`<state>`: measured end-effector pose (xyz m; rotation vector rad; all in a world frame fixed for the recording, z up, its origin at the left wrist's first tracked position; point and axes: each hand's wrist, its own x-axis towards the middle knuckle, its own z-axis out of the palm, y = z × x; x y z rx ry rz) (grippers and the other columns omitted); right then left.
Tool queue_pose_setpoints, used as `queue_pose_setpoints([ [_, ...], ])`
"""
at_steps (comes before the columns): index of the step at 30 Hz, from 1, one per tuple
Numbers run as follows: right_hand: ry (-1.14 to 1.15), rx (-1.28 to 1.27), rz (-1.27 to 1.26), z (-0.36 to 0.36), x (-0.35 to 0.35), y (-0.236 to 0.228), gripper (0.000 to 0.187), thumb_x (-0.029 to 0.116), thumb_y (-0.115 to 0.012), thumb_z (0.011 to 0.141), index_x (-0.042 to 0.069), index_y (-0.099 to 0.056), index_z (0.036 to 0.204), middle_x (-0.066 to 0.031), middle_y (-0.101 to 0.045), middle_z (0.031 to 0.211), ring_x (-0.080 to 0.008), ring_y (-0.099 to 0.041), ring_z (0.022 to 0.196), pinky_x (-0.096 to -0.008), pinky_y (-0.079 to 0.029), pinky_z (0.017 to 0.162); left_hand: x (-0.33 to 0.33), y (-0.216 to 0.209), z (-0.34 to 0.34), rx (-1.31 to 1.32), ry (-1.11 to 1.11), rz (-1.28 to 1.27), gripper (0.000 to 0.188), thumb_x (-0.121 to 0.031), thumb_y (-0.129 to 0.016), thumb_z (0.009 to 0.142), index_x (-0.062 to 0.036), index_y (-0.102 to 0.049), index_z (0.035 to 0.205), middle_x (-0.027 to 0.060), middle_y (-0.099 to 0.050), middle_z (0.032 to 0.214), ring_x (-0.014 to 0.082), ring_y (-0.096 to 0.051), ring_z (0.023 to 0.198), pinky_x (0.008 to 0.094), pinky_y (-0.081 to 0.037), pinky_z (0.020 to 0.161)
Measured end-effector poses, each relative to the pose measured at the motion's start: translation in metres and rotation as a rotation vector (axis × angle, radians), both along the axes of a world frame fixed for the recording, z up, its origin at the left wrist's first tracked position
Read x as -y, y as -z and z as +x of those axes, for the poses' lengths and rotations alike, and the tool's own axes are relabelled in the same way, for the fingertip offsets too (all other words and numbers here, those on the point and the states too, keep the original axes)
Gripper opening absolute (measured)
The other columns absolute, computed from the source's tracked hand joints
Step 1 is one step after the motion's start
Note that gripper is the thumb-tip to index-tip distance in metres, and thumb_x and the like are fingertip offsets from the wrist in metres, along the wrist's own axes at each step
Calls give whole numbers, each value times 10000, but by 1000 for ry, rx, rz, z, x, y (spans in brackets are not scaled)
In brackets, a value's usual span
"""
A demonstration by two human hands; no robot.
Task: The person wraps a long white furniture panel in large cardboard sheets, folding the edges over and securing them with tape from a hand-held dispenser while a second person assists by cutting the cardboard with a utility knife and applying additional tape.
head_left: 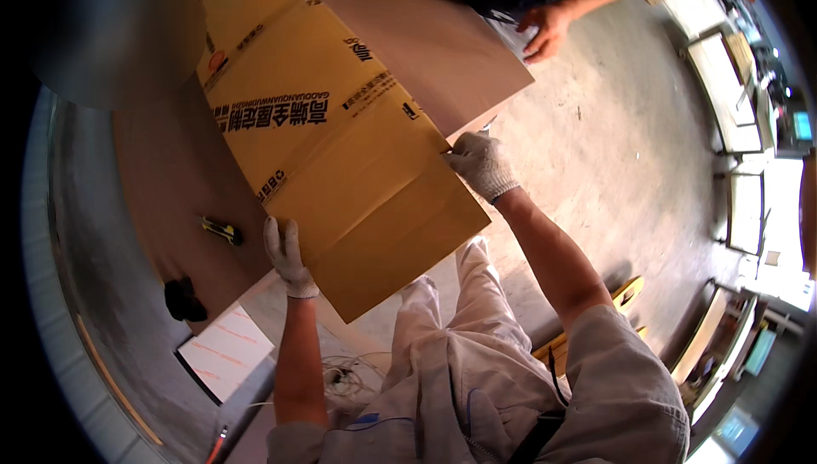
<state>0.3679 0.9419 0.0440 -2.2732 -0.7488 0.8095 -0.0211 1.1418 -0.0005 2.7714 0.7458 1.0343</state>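
Observation:
A long brown cardboard sheet (340,136) with dark printing and crease lines lies across a brown-topped table (183,158). Its near end juts past the table edge toward me. My right hand (483,165), in a white knit glove, is closed on the sheet's right edge, fingertips partly hidden. At the left edge of the sheet, my gloved left hand (289,260) rests with its fingers stretched out and apart. A yellow-and-black utility knife (221,229) lies on the table beyond that hand.
Across the table stands another person, whose bare hand (549,28) is near the table corner. A black object (183,299) sits at the left table edge. Below lie a white panel (228,352) and coiled cable (340,376). Yellow objects (628,294) stand right of my legs.

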Motion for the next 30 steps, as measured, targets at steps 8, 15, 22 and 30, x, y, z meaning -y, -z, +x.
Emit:
queue_pose_setpoints([
  [8,-935,1071,673,37,-39,-25,536,232,-745,852,124,-625,1364,-101,-602,1422,-303,-594,1340,-475,-572,1046,-33,-46,14,-275,710,95,490,-253,-750,972,-309,-650,1449,116,-540,1529,505,-493,1431,698,-468,1128],
  [15,-1398,988,759,27,-74,-23,369,264,-720,849,207,-697,1212,-75,-632,1364,-289,-623,1266,-486,-550,1071,-34,-47,13,-454,789,57,308,-336,-738,931,-287,-781,1233,80,-489,1592,471,-418,1486,735,-405,1163],
  [22,-1484,849,665,38,-69,-24,412,283,-725,854,210,-692,1259,-82,-589,1489,-310,-566,1369,-545,-467,1173,-26,-57,22,-658,676,150,412,-329,-725,911,-165,-781,1284,88,-541,1588,406,-419,1513,690,-354,1232],
  [30,-1191,608,171,9,-85,-35,802,504,-906,798,162,-601,1455,-130,-477,1636,-362,-395,1569,-638,-223,1320,-21,-98,44,-873,680,-188,782,-571,-774,878,-168,-634,1534,101,-411,1708,396,-275,1611,658,-162,1332],
])
